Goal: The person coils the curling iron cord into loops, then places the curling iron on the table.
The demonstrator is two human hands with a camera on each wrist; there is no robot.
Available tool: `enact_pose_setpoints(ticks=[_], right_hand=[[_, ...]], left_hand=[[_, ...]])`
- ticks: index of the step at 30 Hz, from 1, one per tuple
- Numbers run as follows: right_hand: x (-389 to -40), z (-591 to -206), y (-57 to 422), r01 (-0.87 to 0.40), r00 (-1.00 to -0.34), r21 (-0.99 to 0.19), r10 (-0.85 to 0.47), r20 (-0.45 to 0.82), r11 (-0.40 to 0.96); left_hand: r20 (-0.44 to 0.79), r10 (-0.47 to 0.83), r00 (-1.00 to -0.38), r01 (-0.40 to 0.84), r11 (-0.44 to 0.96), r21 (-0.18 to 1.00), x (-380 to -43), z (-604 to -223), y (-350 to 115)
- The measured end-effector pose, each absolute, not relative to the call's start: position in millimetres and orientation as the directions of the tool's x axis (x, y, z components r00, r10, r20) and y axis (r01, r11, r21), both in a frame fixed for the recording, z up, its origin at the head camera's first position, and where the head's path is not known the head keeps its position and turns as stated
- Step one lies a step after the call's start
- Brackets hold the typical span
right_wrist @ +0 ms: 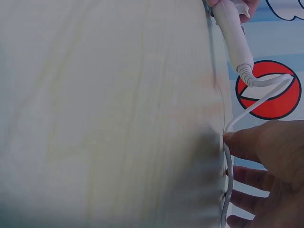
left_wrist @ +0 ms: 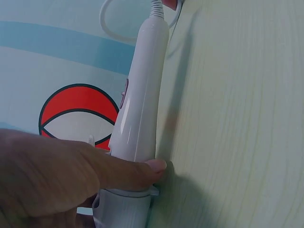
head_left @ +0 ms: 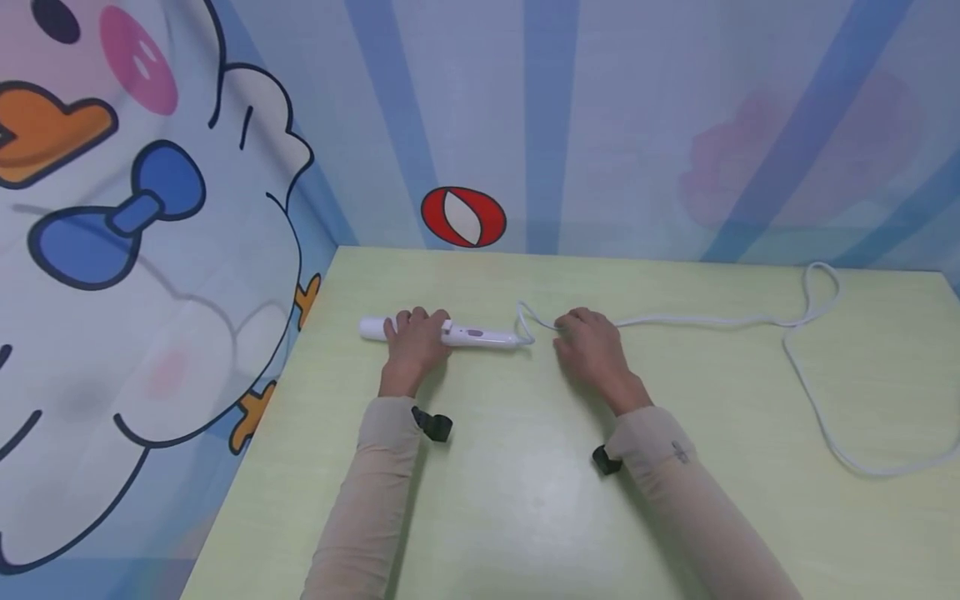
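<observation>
A white curling iron [head_left: 483,337] with a small button on its handle lies sideways toward the back left of the table. My left hand [head_left: 417,340] grips it around the middle, and in the left wrist view the thumb [left_wrist: 137,173] lies across its body. From the handle's ribbed end the white cord [head_left: 675,320] loops up and runs right. My right hand [head_left: 592,350] holds the cord a short way from the handle. In the right wrist view, its thumb [right_wrist: 242,142] touches the cord and the fingers are spread along it.
The cord makes a small loop near the back right of the pale wooden table [head_left: 510,483], then curves toward the right edge. A printed wall [head_left: 622,125] rises behind the table, and a cartoon bird panel [head_left: 210,250] stands at the left.
</observation>
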State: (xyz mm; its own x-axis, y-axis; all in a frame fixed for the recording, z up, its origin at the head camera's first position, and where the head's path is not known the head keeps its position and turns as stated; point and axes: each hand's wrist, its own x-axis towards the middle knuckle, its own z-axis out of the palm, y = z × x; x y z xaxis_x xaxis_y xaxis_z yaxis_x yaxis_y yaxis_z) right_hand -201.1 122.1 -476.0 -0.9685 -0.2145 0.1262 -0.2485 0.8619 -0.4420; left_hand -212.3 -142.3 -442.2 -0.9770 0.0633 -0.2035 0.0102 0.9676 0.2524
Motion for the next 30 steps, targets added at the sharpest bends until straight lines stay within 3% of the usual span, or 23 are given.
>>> enact_pose_setpoints(ticks=[7, 22, 30], right_hand=[[-206, -474, 121, -0.204, -0.978, -0.441, -0.205, 0.046, 0.874], [-214, -476, 128, -0.321, -0.944, -0.495, -0.317, 0.094, 0.807], [-215, -479, 130, -0.301, -0.938, -0.569, -0.344, 0.034, 0.765]], left_hand=[[-0.192, 0.086, -0.978, 0.037, 0.969, 0.245, -213, -442, -144], [-0.163, 0.126, -0.979, 0.081, 0.963, 0.256, -215, -448, -147], [-0.143, 0.119, -0.983, 0.076, 0.958, 0.276, -214, -450, -148]])
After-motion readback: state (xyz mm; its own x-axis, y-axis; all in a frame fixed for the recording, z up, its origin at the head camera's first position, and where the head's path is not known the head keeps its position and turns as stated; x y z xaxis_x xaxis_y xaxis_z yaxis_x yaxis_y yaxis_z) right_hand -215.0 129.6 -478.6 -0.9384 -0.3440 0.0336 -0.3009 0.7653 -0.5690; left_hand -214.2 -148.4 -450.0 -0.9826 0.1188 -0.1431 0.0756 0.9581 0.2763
